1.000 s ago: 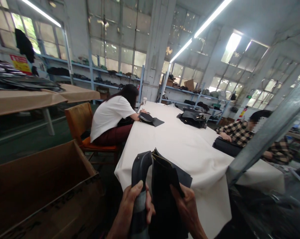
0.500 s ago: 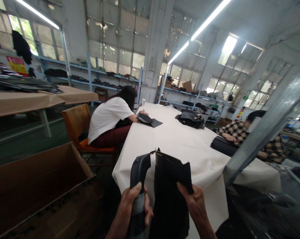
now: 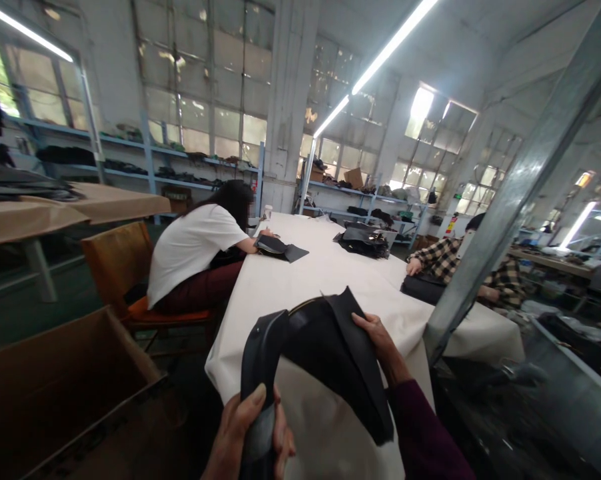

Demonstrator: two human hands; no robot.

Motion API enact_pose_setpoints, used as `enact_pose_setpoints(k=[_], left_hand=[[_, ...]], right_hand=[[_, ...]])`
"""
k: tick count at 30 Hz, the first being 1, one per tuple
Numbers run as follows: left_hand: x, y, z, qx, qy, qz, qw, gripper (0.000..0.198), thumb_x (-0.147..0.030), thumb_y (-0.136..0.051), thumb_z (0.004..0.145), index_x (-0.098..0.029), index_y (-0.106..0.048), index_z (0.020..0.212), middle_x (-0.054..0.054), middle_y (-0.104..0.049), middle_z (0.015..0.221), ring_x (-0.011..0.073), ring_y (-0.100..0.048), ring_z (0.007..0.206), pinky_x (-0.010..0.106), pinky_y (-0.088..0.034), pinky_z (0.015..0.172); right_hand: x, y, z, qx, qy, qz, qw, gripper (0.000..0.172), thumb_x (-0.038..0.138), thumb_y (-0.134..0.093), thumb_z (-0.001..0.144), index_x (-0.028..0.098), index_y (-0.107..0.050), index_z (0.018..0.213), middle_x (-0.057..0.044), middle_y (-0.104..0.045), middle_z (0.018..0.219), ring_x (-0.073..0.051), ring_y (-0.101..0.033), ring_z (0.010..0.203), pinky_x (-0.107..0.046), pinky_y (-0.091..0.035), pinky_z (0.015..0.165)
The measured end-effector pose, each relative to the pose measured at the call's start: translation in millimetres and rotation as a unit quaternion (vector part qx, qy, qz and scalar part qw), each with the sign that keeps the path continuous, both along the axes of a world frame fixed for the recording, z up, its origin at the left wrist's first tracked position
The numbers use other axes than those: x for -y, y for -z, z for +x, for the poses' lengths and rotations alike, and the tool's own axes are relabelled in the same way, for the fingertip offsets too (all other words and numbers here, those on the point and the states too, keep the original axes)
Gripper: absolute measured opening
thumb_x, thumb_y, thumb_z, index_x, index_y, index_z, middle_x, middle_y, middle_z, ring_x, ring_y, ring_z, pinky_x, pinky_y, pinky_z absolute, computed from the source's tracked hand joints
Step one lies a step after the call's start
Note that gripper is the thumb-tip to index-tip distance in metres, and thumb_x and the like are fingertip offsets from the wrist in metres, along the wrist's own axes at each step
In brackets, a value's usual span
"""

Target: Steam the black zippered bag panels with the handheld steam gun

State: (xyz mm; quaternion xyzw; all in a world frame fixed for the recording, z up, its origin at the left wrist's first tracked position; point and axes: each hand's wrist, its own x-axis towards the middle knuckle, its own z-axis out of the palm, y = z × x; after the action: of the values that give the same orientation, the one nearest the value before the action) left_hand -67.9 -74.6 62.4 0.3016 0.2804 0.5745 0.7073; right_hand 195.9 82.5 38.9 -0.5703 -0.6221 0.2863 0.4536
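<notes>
A black piece with flat panels and a curved band is held up over the near end of the white-covered table. Around the band's left part, which hangs downward, my left hand is wrapped, thumb on top. My right hand pinches the upper right edge of the wide panel, whose lower end hangs free. A pale line, perhaps a zipper, runs along the top edge between the two parts.
A person in a white shirt sits left of the table; another in a checked shirt is at the right behind a slanted metal post. Black pieces are stacked on the table. An open cardboard box stands at lower left.
The wide black panel has swung up and out to the right with my right hand, opening a gap between it and the band. The view has turned to the right.
</notes>
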Motion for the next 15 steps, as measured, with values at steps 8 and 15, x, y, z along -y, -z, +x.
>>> enact_pose_setpoints(k=[8,15], left_hand=[[-20,18.3,13,0.011,0.062,0.0,0.998,0.029,-0.045,-0.056,0.078,-0.018,-0.054,0.07,-0.004,-0.055,0.037,0.0143,-0.051,0.027,0.029,-0.045,0.044],[-42,12.6,28,-0.05,0.082,-0.054,0.994,0.027,-0.045,-0.065,0.071,-0.021,-0.053,0.063,-0.004,-0.055,0.035,0.0179,-0.057,0.036,0.03,-0.048,0.046]], right_hand=[[-14,50.2,16,0.233,0.147,0.046,0.96,0.02,0.019,-0.057,0.077,0.014,-0.063,0.094,-0.014,-0.064,0.093,-0.027,-0.055,0.096,-0.038,-0.037,0.085],[-1,49.2,-11,0.375,0.126,0.073,0.916,0.029,0.034,-0.038,0.092,0.019,-0.061,0.082,-0.008,-0.063,0.085,-0.02,-0.056,0.085,-0.03,-0.039,0.08]])
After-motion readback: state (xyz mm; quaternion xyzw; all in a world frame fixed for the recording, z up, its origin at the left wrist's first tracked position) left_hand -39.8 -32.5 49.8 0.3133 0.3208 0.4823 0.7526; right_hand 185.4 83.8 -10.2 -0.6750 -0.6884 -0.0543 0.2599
